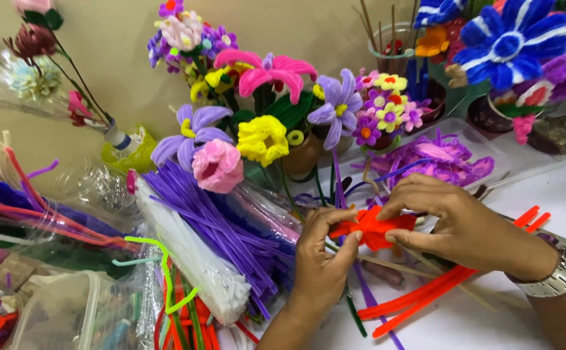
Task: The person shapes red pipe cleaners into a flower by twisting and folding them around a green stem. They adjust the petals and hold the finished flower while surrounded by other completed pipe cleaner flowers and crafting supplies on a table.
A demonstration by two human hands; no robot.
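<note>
Both hands' fingers (pixel 344 241) pinch an orange pipe-cleaner flower (pixel 370 228) beside a clear packet of purple stems (pixel 221 223).

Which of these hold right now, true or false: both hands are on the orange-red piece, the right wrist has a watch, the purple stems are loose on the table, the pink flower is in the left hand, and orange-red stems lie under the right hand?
1. Both the left hand and the right hand pinch the orange-red pipe-cleaner piece. True.
2. The right wrist wears a metal watch. True.
3. The purple stems lie loose. False: they sit bundled in a clear plastic sleeve.
4. The left hand holds the pink flower. False: it stands apart, behind the purple stems.
5. Loose orange-red stems lie on the white table below the right hand. True.
</note>
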